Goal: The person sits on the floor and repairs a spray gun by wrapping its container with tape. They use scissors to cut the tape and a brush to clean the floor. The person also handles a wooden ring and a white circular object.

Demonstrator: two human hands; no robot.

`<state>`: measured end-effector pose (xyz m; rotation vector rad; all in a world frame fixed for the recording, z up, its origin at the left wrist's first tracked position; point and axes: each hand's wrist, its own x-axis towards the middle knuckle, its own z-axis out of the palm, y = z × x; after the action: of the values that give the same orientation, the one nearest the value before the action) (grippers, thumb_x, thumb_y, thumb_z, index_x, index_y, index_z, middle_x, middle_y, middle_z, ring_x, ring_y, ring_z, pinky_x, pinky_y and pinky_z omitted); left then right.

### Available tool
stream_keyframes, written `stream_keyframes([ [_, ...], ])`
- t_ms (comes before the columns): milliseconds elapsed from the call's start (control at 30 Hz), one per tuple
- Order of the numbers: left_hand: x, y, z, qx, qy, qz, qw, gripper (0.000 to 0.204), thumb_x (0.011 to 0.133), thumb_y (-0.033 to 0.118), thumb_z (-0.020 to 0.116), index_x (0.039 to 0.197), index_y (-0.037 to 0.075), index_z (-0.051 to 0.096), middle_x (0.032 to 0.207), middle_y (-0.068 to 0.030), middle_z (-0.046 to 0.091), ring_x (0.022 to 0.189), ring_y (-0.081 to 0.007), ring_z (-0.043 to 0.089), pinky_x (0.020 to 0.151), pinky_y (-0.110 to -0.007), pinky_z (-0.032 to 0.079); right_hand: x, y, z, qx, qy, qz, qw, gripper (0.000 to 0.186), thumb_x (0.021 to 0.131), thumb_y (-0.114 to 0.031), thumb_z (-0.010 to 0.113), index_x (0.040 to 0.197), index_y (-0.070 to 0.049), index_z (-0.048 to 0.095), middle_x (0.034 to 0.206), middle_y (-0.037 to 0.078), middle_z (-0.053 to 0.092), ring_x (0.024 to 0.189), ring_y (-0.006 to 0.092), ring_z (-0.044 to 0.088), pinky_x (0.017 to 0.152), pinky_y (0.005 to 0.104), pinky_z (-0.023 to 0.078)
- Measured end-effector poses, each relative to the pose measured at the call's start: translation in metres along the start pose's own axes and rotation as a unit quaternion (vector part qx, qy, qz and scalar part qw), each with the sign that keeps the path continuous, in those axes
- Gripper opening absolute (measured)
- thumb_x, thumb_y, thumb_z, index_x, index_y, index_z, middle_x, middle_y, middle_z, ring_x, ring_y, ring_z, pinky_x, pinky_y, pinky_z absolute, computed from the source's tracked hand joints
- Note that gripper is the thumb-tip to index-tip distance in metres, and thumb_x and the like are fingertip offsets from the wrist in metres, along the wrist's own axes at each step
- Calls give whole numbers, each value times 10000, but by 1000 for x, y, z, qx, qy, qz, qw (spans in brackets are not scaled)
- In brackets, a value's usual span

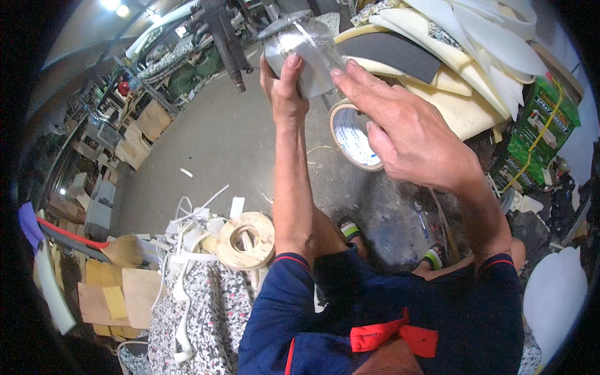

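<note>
My left hand (pixel 286 81) is raised at the top middle, closed round a clear, shiny container (pixel 300 47) with a grey metal-looking top; its exact kind does not show. From the right, my right hand (pixel 415 128) reaches across, its outstretched fingertips at the container's side. A wide roll of tape (pixel 353 140) with a pale printed core hangs at this hand, between the thumb and the curled fingers, which are partly hidden behind the hand. Whether a strip of tape runs from the roll to the container I cannot make out.
Foam sheets (pixel 462 103) are piled at the upper right, beside green boxes (pixel 540 128). At the lower left are a speckled foam block (pixel 212 306), a ring-shaped roll (pixel 245 240), white scraps and a broom (pixel 125 250). Shelving lines the left; grey floor (pixel 212 137) spreads between.
</note>
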<state>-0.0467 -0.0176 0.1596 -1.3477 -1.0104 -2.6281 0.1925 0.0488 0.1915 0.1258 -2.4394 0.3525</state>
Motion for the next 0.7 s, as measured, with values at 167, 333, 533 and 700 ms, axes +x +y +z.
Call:
stream_keyframes([
  [167, 0, -6, 6, 1, 18, 2, 1000, 675, 712, 300, 786, 1245, -2, 502, 1107, -115, 592, 1011, -230, 591, 898, -380, 480, -1, 4, 11, -35, -34, 36, 998, 734, 780, -7, 559, 1475, -119, 350, 1494, 210, 350, 982, 389, 587, 915, 446, 469],
  [333, -3, -13, 12, -14, 10, -2, 1000, 700, 698, 299, 791, 1258, -9, 502, 1116, -127, 590, 1017, -236, 589, 891, -378, 485, -1, 11, 27, -70, -27, 41, 996, 809, 763, -22, 624, 1496, -145, 305, 1518, 184, 314, 946, 382, 594, 865, 439, 509],
  [533, -1, -26, 21, -16, 16, -3, 1000, 734, 691, 298, 789, 1274, -26, 485, 1131, -147, 583, 1013, -244, 590, 881, -378, 493, 3, 24, 49, -126, -31, 75, 989, 846, 756, -34, 647, 1507, -172, 282, 1545, 165, 266, 952, 376, 600, 776, 439, 554],
  [700, 0, -35, 17, -19, 14, -18, 1000, 740, 692, 315, 779, 1277, -29, 484, 1135, -151, 582, 1013, -248, 592, 880, -381, 496, 2, 36, 73, -123, 5, 75, 990, 872, 757, -38, 654, 1519, -183, 257, 1565, 173, 211, 874, 367, 585, 736, 425, 559],
])
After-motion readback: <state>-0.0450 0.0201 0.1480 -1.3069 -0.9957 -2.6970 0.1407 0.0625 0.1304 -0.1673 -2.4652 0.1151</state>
